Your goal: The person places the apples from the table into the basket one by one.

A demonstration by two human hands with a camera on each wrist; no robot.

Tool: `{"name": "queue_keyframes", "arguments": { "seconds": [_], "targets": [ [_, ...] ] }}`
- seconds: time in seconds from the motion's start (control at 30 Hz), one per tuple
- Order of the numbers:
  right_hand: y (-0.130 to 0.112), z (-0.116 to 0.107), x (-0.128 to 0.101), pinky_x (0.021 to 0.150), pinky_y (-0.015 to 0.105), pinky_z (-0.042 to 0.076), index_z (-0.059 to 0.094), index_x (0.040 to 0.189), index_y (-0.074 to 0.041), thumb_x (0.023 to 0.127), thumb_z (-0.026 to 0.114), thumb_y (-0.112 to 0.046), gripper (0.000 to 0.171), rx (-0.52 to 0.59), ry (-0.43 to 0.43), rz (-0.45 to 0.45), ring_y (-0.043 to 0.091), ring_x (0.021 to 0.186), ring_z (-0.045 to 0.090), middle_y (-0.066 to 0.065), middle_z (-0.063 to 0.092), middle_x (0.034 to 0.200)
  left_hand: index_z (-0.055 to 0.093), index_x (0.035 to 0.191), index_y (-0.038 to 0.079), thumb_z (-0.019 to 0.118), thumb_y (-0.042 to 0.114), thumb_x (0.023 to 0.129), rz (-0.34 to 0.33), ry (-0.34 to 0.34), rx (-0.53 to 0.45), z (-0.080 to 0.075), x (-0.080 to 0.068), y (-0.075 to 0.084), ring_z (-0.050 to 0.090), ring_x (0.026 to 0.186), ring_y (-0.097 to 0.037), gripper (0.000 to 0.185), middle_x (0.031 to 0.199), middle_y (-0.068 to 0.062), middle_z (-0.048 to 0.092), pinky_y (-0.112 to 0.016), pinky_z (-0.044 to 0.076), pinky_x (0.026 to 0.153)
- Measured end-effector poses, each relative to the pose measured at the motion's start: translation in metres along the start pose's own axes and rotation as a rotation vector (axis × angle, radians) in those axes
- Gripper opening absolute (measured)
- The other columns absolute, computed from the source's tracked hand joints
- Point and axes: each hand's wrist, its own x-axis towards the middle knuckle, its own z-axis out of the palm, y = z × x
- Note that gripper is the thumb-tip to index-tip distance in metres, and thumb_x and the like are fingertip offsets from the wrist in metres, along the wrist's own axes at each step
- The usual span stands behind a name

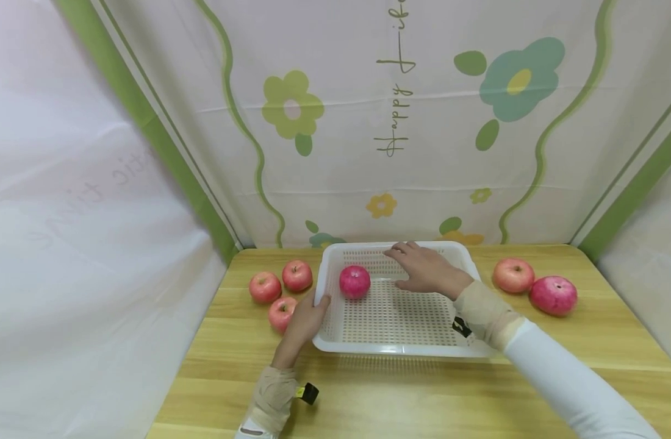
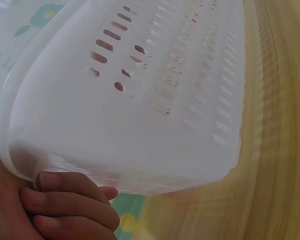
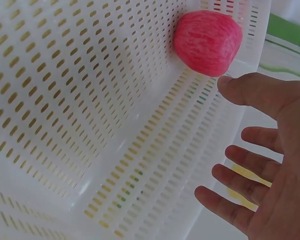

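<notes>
A white perforated plastic basket (image 1: 401, 350) sits on the wooden table, with one deep-pink apple (image 1: 354, 282) inside near its left wall. My left hand (image 1: 308, 318) grips the basket's left rim; in the left wrist view its curled fingers (image 2: 72, 205) lie against the outer wall. Over the basket's interior is my right hand (image 1: 426, 268), fingers spread and holding nothing. The right wrist view has that hand's thumb (image 3: 260, 92) close to the deep-pink apple (image 3: 208, 42), and I cannot tell whether they touch.
Three pink apples (image 1: 297, 276) lie left of the basket, one close to my left hand. To the right are a pale pink apple (image 1: 513, 275) and a deep-pink one (image 1: 553, 296). A flower-printed curtain (image 1: 335, 171) hangs behind the table (image 1: 226, 366).
</notes>
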Motion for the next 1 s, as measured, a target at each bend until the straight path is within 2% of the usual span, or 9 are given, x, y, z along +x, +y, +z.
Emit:
{"name": "queue_keyframes", "arguments": {
  "seconds": [0.17,0.5,0.8,1.0],
  "targets": [
    [0.010,-0.003,-0.008,0.101,0.055,0.057,0.052,0.155,-0.009,0.092,0.082,-0.036,0.075,-0.004,0.019,0.004,0.039,0.141,0.054,0.017,0.054,0.154,0.056,0.150,0.007,0.051,0.037,0.110,-0.003,-0.003,-0.005,0.000,0.000,0.001,0.074,0.102,-0.031,0.050,0.129,-0.024,0.070,-0.045,0.064,0.081],
    [0.029,-0.014,-0.028,0.103,0.059,0.055,0.054,0.152,-0.005,0.091,0.081,-0.034,0.073,-0.029,0.052,0.022,0.042,0.140,0.054,0.021,0.056,0.153,0.057,0.147,0.007,0.051,0.040,0.110,-0.005,-0.010,-0.004,0.001,0.003,-0.001,0.075,0.102,-0.032,0.051,0.127,-0.023,0.070,-0.044,0.064,0.079],
    [0.037,-0.026,-0.041,0.106,0.060,0.053,0.052,0.152,-0.002,0.092,0.082,-0.030,0.073,0.004,0.067,0.015,0.044,0.139,0.054,0.023,0.055,0.152,0.055,0.152,0.009,0.052,0.039,0.109,-0.010,0.005,-0.009,0.001,0.003,-0.001,0.075,0.104,-0.035,0.052,0.130,-0.024,0.070,-0.045,0.063,0.081],
    [0.039,-0.029,-0.048,0.097,0.059,0.057,0.051,0.153,-0.004,0.093,0.081,-0.031,0.073,-0.001,0.050,0.034,0.043,0.136,0.056,0.022,0.054,0.152,0.053,0.153,0.009,0.051,0.037,0.110,-0.012,-0.008,-0.019,0.001,0.002,-0.001,0.075,0.105,-0.036,0.052,0.131,-0.024,0.070,-0.046,0.064,0.081]
  ]
}}
